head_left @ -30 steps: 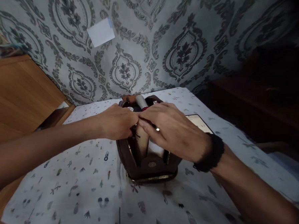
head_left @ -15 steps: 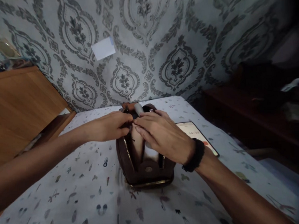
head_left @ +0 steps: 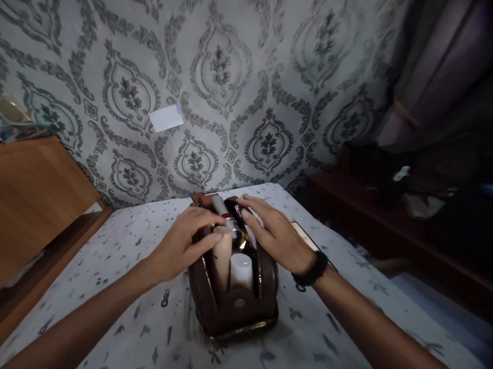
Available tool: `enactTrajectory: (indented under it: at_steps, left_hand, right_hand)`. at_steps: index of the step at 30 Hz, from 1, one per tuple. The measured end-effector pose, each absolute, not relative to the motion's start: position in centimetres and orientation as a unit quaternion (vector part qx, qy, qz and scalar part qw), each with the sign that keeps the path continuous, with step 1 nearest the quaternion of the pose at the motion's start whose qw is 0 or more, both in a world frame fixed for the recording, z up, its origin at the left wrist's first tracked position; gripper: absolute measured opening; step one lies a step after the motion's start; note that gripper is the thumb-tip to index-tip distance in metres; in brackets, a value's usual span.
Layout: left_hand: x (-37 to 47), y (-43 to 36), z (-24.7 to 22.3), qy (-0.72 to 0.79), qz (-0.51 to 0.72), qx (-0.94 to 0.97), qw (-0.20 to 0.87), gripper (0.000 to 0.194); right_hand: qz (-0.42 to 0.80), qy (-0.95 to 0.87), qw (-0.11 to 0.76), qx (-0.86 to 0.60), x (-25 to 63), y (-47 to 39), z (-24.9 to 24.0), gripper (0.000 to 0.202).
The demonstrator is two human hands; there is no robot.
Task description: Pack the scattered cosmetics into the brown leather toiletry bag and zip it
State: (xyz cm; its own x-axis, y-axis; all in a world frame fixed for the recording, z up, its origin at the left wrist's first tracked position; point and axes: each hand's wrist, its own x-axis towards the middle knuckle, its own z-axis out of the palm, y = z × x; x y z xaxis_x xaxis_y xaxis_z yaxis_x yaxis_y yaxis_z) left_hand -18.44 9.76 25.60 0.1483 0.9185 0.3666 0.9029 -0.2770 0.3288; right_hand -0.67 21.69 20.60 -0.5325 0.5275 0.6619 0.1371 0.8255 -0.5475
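Observation:
A dark brown bag [head_left: 237, 317] with gold zips stands unzipped in front of me on the patterned cloth. Inside it are a beige tube [head_left: 222, 257], a white-capped container [head_left: 241, 268] and a silver-grey cylinder [head_left: 227, 212] with a red band. Something shiny and gold [head_left: 244, 242] shows deeper in. My left hand [head_left: 187, 240] is at the bag's left rim, thumb and fingers apart, with the thumb tip by the top of the beige tube. Over the right rim lies my right hand [head_left: 274, 232], its fingers stretched out and holding nothing visible.
A phone [head_left: 302, 236] lies right of the bag, partly behind my right hand. On the left stands a wooden cabinet [head_left: 32, 190]. Patterned wallpaper with a white card [head_left: 166, 118] rises behind the cloth-covered surface [head_left: 147, 333]. A dark red ledge [head_left: 382, 243] with dim objects runs along the right.
My hands have moved apart from above the middle of the bag, so its contents show more. The view has tilted up and shifted right.

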Motion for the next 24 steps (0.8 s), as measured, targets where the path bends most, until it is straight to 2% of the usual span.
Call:
enactTrajectory:
  at_steps: [7,13,17,20,24]
  left_hand:
    - [-18.1,9.9,24.4,0.589,0.298,0.750,0.040,0.020]
    - [-21.2,13.9,25.7,0.615,0.356,0.701,0.058,0.034]
    - [-24.5,20.3,25.0,0.668,0.303,0.668,0.127,0.033]
    - [-25.6,23.2,24.1,0.651,0.264,0.688,0.181,0.028]
    - [-26.2,23.7,23.3,0.626,0.262,0.695,0.237,0.029]
  right_hand:
    - [0.256,-0.835,0.438,-0.211,-1.0,22.0,18.4,0.035]
    - [0.284,-0.835,0.418,-0.217,-1.1,22.7,19.5,0.033]
    - [0.299,-0.825,0.420,-0.233,-2.0,23.4,19.8,0.033]
    - [0.293,-0.831,0.414,-0.228,-2.8,24.0,20.3,0.032]
    - [0.256,-0.879,0.340,-0.216,-4.0,25.6,21.4,0.032]
